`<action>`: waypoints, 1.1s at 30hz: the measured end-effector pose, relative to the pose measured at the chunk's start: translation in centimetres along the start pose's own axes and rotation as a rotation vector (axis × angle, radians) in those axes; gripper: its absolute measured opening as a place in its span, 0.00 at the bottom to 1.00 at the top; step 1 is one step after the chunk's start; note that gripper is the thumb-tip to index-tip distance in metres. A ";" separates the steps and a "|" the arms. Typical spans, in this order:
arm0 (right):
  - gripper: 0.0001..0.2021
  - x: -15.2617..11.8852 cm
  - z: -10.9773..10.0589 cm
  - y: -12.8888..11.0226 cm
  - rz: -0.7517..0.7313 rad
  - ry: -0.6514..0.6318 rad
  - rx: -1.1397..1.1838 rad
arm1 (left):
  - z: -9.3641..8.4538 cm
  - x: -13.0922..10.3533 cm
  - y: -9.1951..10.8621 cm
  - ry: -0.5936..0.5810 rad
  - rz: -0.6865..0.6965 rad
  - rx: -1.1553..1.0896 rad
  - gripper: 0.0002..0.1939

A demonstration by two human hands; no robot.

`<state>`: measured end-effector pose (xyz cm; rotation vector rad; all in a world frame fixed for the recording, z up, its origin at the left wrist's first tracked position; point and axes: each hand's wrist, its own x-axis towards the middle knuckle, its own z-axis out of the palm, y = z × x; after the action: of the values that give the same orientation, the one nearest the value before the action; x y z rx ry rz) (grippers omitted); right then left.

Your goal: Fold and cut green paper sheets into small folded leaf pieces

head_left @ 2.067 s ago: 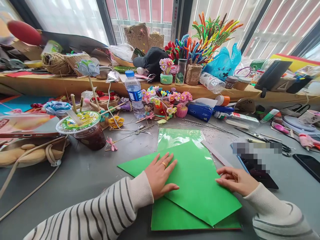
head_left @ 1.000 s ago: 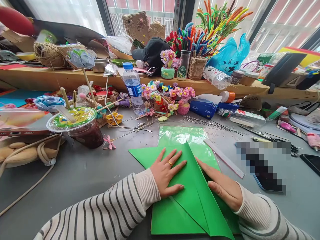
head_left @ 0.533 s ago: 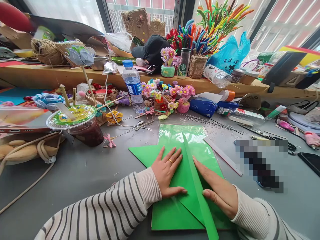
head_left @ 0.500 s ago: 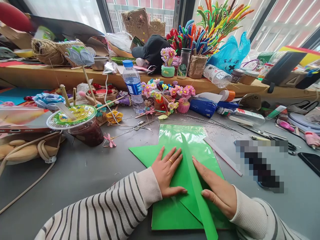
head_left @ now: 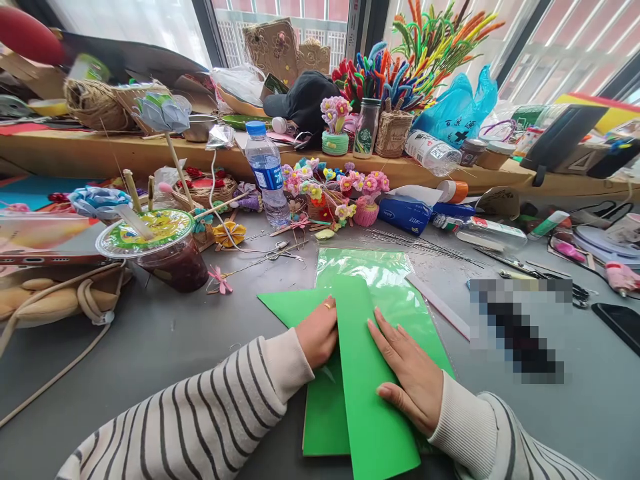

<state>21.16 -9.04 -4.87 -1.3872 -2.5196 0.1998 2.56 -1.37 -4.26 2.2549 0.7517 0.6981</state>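
A green sheet of paper [head_left: 373, 387] lies folded over, its wide flap crossing the middle of the stack. My left hand [head_left: 320, 333] is tucked behind the flap's left edge; its fingertips are hidden there. Flat against the flap's right side, my right hand [head_left: 410, 380] has its fingers stretched out and spread. A green corner of the sheet [head_left: 283, 307] points out to the left of my left hand. Beneath lies a clear plastic packet of green paper [head_left: 395, 267] on the grey table.
A cup of dark drink [head_left: 173, 263] stands at left, and a water bottle [head_left: 267, 180] behind. Pink crochet flowers [head_left: 367, 193] and a blue tissue pack [head_left: 407, 212] line the back. A pale strip [head_left: 440, 303] lies right of the packet, with a black phone [head_left: 617, 327] farther right.
The paper's narrow raised edge has been folded leftward into a wide flap. My left hand has moved from flat on top to behind it; my right hand has shifted slightly left.
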 end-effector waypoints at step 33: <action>0.33 0.6 1.1 1.2 -0.033 -0.016 -0.165 | -0.2 0.7 0.1 0.069 0.098 0.545 0.22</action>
<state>21.50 -7.87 -6.12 -1.4063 -2.6214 -0.0031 2.94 -0.83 -3.85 2.7851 0.9593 0.6791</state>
